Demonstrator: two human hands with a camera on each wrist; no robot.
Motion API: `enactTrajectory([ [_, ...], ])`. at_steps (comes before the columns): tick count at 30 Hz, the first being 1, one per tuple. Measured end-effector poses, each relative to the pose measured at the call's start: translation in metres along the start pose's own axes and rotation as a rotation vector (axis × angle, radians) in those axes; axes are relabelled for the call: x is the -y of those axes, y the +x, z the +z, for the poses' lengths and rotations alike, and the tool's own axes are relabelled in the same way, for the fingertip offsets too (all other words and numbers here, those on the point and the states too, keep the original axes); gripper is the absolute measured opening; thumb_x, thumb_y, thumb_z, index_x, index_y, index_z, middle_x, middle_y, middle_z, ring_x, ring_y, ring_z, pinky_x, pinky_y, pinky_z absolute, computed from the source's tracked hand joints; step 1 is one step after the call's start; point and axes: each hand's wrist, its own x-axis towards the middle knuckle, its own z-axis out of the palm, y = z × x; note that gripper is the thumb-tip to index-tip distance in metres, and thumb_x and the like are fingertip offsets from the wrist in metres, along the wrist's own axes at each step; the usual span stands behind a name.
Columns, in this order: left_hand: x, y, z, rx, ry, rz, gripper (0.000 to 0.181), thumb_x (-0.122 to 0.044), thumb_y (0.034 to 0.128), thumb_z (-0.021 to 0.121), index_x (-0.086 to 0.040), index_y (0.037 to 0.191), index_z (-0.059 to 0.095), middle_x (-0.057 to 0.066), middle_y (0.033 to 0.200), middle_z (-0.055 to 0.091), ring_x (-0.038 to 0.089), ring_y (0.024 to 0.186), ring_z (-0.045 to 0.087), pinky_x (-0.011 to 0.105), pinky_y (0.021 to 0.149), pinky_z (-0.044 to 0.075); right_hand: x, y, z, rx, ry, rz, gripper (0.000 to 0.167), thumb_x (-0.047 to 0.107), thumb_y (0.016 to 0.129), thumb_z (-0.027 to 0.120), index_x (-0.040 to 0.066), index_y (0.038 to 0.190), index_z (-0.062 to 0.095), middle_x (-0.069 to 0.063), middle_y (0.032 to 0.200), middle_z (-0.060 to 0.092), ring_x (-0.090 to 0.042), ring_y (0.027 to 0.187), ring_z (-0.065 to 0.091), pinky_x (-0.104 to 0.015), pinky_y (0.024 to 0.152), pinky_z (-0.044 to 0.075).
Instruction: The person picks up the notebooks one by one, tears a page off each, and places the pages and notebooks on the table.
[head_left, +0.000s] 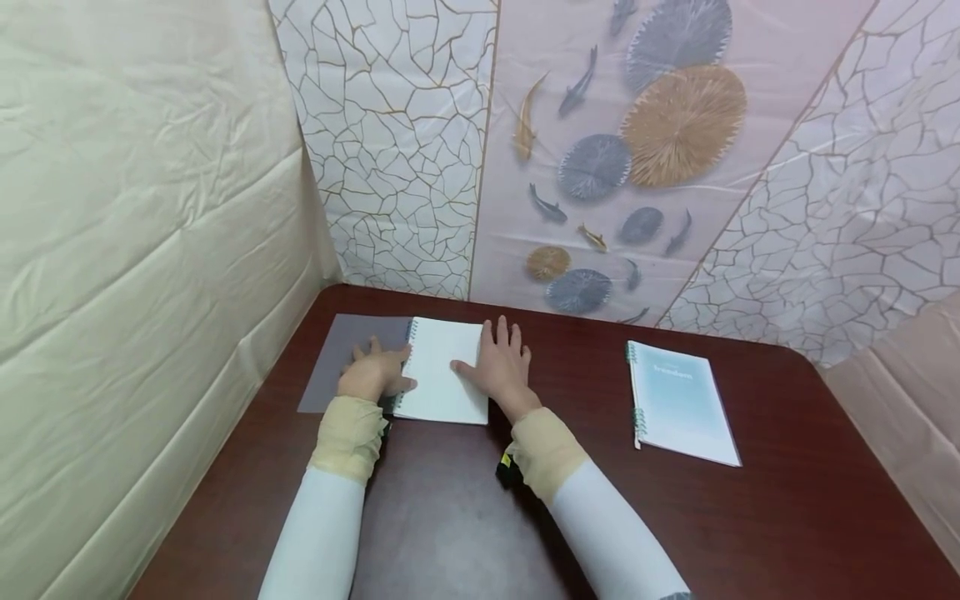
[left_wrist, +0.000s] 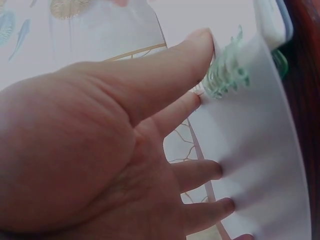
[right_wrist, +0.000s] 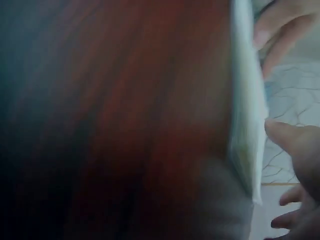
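A spiral notebook (head_left: 438,383) lies spread on the dark table, blank white pages on the right and its grey cover (head_left: 322,379) folded out to the left. My left hand (head_left: 372,372) rests at the binding, fingertips on the cover and thumb beside the green coils (left_wrist: 227,75). Those fingers look mostly straight in the left wrist view. My right hand (head_left: 501,360) lies at the pages' right edge, fingers spread and thumb touching the page. In the right wrist view the thick page edge (right_wrist: 245,100) appears side-on, with the thumb against it.
A second spiral notebook (head_left: 678,404), with a pale blue-green cover, lies to the right on the table (head_left: 570,400). Behind stands a patterned cloth backdrop (head_left: 405,142); a cream cloth (head_left: 150,250) hangs along the left side. A small black-and-yellow item (head_left: 508,471) shows beside the right wrist.
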Motion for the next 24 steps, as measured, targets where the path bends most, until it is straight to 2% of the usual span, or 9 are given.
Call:
enactTrajectory([
  [3,0.001,0.0,0.0,-0.007,-0.001,0.0,0.075,-0.036,0.106,0.064,-0.025,0.17,0.026,0.03,0.173,-0.004,0.063,0.154,-0.003,0.081,0.116,0.015,-0.004,0.0,0.003,0.055,-0.085,-0.028,0.09,0.063,0.1,0.063,0.008,0.166,0.036,-0.021,0.176,0.01,-0.045,0.162,0.006,-0.068,0.124,0.02],
  [6,0.003,0.001,0.002,-0.008,-0.001,0.005,0.075,-0.036,0.1062,0.064,-0.024,0.17,0.026,0.03,0.173,-0.005,0.062,0.155,-0.005,0.081,0.116,0.015,-0.004,0.002,0.003,0.081,-0.089,-0.07,0.075,0.059,0.103,0.061,0.014,0.162,0.047,-0.021,0.176,0.011,-0.044,0.162,0.005,-0.069,0.124,0.019],
  [9,0.006,0.002,0.004,0.0,0.004,0.013,0.075,-0.036,0.1068,0.063,-0.024,0.17,0.025,0.031,0.173,-0.005,0.06,0.155,-0.008,0.08,0.118,0.013,-0.001,0.004,0.001,0.086,-0.06,-0.149,0.054,0.046,0.107,0.061,0.019,0.153,0.06,-0.023,0.174,0.017,-0.045,0.161,0.009,-0.066,0.124,0.022],
  [12,0.009,0.002,0.005,0.006,0.01,0.019,0.075,-0.037,0.1071,0.062,-0.023,0.17,0.024,0.032,0.172,-0.006,0.06,0.155,-0.008,0.079,0.119,0.012,0.004,0.005,-0.003,0.127,0.002,-0.206,0.042,0.033,0.108,0.063,0.017,0.147,0.067,-0.024,0.169,0.033,-0.045,0.16,0.016,-0.061,0.126,0.024],
  [14,0.009,0.003,0.005,0.005,0.018,0.022,0.075,-0.037,0.1071,0.062,-0.022,0.17,0.024,0.033,0.172,-0.006,0.06,0.156,-0.007,0.079,0.119,0.012,0.006,0.006,-0.004,0.15,0.017,-0.201,0.05,0.033,0.106,0.065,0.013,0.152,0.061,-0.025,0.167,0.036,-0.045,0.16,0.017,-0.059,0.126,0.023],
  [16,0.008,0.003,0.005,0.007,0.023,0.023,0.075,-0.038,0.1071,0.062,-0.022,0.17,0.024,0.033,0.172,-0.006,0.06,0.155,-0.007,0.079,0.119,0.012,0.006,0.006,-0.004,0.151,-0.004,-0.162,0.069,0.042,0.103,0.069,0.009,0.16,0.048,-0.023,0.169,0.033,-0.043,0.161,0.015,-0.059,0.127,0.02],
  [20,0.004,0.002,0.004,0.003,0.029,0.025,0.075,-0.038,0.1067,0.062,-0.023,0.17,0.025,0.033,0.172,-0.005,0.06,0.155,-0.006,0.08,0.118,0.012,-0.001,0.008,0.003,0.097,-0.076,-0.059,0.103,0.064,0.097,0.067,0.004,0.168,0.024,-0.021,0.176,0.012,-0.04,0.162,0.008,-0.064,0.126,0.017],
  [22,0.002,0.002,0.004,-0.004,0.031,0.021,0.075,-0.038,0.1063,0.063,-0.023,0.17,0.026,0.032,0.172,-0.004,0.06,0.155,-0.006,0.08,0.118,0.013,-0.004,0.009,0.006,0.082,-0.098,-0.036,0.104,0.069,0.097,0.063,0.002,0.168,0.025,-0.02,0.176,0.008,-0.039,0.163,0.007,-0.065,0.126,0.017],
  [24,0.001,0.002,0.004,-0.014,0.034,0.012,0.075,-0.038,0.106,0.064,-0.024,0.17,0.027,0.032,0.172,-0.003,0.06,0.156,-0.005,0.079,0.119,0.014,-0.005,0.009,0.009,0.083,-0.118,-0.05,0.097,0.069,0.1,0.058,0.004,0.166,0.032,-0.021,0.176,0.007,-0.04,0.163,0.006,-0.066,0.125,0.018],
])
